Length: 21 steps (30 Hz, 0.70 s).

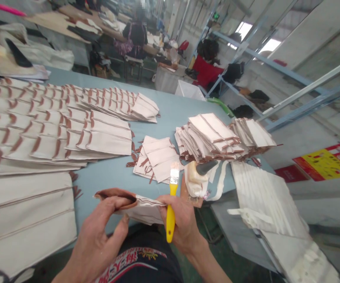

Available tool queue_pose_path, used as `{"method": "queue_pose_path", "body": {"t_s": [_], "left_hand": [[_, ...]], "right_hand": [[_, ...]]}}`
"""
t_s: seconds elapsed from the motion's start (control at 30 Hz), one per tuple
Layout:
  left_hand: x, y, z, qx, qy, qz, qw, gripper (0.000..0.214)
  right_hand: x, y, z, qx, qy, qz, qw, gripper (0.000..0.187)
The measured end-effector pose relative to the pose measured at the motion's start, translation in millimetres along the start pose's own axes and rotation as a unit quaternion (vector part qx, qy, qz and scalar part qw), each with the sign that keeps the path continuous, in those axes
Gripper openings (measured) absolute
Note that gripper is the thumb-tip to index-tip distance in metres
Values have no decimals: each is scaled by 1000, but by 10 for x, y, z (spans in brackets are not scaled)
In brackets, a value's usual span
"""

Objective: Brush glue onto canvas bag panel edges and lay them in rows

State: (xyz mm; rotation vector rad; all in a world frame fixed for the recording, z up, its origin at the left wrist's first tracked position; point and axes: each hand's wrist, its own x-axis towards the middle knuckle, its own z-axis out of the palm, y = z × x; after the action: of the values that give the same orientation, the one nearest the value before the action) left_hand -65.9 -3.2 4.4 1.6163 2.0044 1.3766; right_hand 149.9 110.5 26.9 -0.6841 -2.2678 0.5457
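A cream panel with a brown leather side (pixel 148 214) is held in front of my body, its brown edge bowed apart into a gap. My left hand (pixel 99 232) grips its left end, a finger in the gap and the thumb apart below. My right hand (pixel 183 220) pinches the right end. That same hand also holds a paintbrush (pixel 172 196) with a yellow handle, bristles upward. Just beyond, on the table, lies a small stack of cream panels (pixel 159 157). Right of the brush stands a cream-coated container (pixel 196 179) with a black handle sticking out.
Overlapping rows of cream panels (pixel 108 137) cover the left of the blue table (pixel 164 106). Taller panel piles (pixel 211 133) stand at the right. A white-smeared board (pixel 273 200) lies beyond the right edge. A person (pixel 136 33) sits in the background.
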Motion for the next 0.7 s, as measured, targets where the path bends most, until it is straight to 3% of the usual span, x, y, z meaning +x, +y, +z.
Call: {"method": "queue_pose_path", "body": {"t_s": [0.17, 0.27, 0.4, 0.53, 0.63, 0.7], "left_hand": [[250, 469, -97, -34, -81, -64, 994, 26], [383, 647, -36, -69, -145, -111, 981, 39], [450, 752, 73, -86, -161, -138, 973, 42], [518, 840, 113, -139, -165, -177, 960, 43], [604, 913, 115, -161, -152, -215, 951, 48], [656, 943, 116, -169, -142, -231, 948, 53]], "right_hand": [[169, 179, -239, -28, -122, -81, 989, 18], [250, 313, -416, 14, -127, -72, 989, 16], [303, 442, -658, 158, -30, 21, 987, 36], [281, 423, -845, 287, 134, 150, 936, 62], [251, 351, -894, 338, 189, 201, 900, 63], [239, 310, -862, 287, 192, 174, 922, 52]]}}
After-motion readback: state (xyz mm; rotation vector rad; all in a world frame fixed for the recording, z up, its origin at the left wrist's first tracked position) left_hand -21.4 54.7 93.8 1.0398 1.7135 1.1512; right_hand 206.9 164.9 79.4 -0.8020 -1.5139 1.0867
